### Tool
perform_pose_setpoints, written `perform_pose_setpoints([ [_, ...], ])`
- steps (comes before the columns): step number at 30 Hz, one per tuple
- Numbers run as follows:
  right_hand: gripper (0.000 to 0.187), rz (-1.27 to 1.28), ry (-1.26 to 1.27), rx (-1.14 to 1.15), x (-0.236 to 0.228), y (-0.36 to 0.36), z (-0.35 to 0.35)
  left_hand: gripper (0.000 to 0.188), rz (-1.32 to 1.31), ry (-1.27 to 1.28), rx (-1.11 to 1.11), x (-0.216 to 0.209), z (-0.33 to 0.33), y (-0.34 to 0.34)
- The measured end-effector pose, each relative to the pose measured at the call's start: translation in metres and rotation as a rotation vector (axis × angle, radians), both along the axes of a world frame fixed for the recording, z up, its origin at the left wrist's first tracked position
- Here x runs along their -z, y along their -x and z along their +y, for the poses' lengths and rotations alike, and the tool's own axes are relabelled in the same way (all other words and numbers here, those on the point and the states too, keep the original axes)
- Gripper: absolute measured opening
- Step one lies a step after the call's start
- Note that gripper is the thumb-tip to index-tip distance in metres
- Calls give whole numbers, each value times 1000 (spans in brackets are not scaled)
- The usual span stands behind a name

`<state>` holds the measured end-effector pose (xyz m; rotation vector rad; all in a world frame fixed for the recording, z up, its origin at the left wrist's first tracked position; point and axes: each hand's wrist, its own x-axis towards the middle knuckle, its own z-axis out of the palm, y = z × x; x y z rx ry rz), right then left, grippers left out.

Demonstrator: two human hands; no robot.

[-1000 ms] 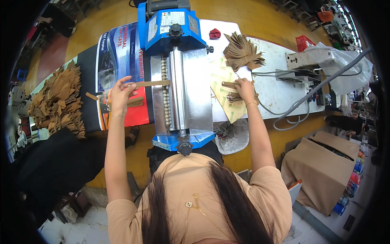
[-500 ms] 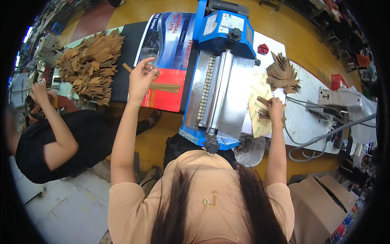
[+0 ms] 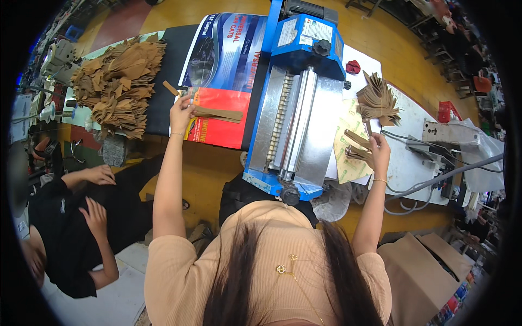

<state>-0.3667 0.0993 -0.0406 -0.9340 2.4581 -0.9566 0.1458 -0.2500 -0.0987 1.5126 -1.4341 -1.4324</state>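
Note:
My left hand (image 3: 182, 113) is closed at the left end of a small stack of brown strips (image 3: 220, 114) lying on a red and blue printed sheet (image 3: 223, 96). A single short brown strip (image 3: 169, 88) sticks out just beyond that hand. Across the blue roller machine (image 3: 305, 51), my right hand (image 3: 381, 149) pinches a narrow brown strip (image 3: 369, 128) that points away from me. Beside its fingers, more brown strips (image 3: 356, 154) lie in small bunches on a yellowish patterned paper (image 3: 343, 168). The metal roller (image 3: 300, 119) between my hands is touched by neither.
A large heap of brown cut pieces (image 3: 122, 81) lies at the left, and a tied, fanned bundle (image 3: 379, 100) at the right. A red scrap (image 3: 353, 67) sits behind it. Grey cables (image 3: 435, 182) loop over the right table. A person in black (image 3: 70, 233) sits at the left.
My left hand has come down onto the end of the strip stack. My right hand has shifted slightly right, with a strip now upright in its fingers. The other person's hands have dropped lower.

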Motion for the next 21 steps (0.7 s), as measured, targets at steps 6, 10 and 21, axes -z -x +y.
perform_pose_setpoints([
  [6, 18, -338, 231, -159, -51, -28, -30, 47, -679, 356, -34, 34, -14, -19],
  [10, 21, -554, 29, -353, -69, -40, -57, 43, -481, 551, 121, 19, -4, 37],
  [21, 23, -342, -247, -412, -39, -68, -142, 30, 431, -502, 410, -42, 79, 202],
])
